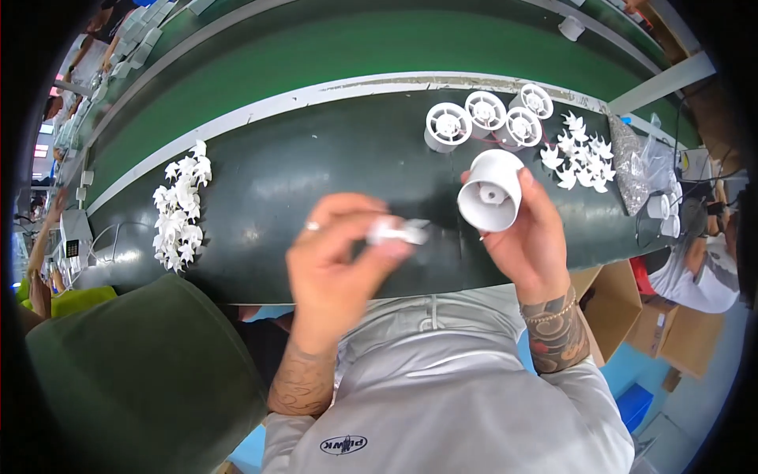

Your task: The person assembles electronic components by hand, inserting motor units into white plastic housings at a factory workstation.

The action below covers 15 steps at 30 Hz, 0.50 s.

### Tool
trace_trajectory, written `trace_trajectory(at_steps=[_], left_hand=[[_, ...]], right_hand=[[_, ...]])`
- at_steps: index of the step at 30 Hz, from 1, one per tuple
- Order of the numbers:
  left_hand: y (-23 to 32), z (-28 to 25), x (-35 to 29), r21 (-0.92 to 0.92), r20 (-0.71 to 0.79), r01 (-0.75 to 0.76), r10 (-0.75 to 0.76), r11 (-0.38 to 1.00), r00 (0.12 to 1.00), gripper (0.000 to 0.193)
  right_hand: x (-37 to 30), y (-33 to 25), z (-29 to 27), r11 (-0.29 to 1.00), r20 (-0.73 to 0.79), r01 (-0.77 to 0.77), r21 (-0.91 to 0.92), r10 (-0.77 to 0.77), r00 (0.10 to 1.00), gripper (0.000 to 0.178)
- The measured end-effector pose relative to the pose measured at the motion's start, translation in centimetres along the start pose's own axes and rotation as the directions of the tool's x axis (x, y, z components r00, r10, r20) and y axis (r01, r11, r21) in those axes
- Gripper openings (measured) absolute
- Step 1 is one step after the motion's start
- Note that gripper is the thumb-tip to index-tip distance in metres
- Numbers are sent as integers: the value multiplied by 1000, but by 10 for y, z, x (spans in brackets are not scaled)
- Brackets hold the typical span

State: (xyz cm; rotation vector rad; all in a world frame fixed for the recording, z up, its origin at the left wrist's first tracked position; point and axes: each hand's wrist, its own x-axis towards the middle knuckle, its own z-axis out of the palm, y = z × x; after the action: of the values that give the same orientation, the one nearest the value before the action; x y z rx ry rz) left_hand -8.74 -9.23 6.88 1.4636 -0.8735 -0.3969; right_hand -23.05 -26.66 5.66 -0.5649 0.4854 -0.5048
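In my left hand (339, 257), pinched between thumb and fingers, is a small white fan blade (399, 231), smeared by motion. My right hand (527, 237) is wrapped round a white cylindrical fan housing (491, 193), its open end tilted toward the left hand; a hub shows inside. A gap separates the blade from the housing. Beyond the right hand stand several white fan housings (448, 125) with spoked tops and thin red wires. To their right lies a loose pile of white fan blades (580, 154). Another heap of blades (180, 207) is at the left.
A dark green work surface (260, 182) runs before me, with a pale rail (316, 92) and a green conveyor belt (316, 47) beyond. A clear bag of small parts (628, 166) lies at the right. Close on my left is a large dark green rounded shape (146, 379). Cardboard boxes (616, 304) stand below right.
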Motion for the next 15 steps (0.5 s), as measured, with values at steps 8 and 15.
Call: trace_trajectory(at_steps=[8, 15], left_hand=[[24, 28, 4, 242, 276, -246, 176, 939, 945, 24], [22, 34, -3, 139, 120, -213, 197, 967, 973, 23]], right_hand=[[-29, 7, 21, 996, 55, -3, -94, 8, 998, 33], [-40, 7, 26, 999, 92, -34, -35, 37, 995, 30]])
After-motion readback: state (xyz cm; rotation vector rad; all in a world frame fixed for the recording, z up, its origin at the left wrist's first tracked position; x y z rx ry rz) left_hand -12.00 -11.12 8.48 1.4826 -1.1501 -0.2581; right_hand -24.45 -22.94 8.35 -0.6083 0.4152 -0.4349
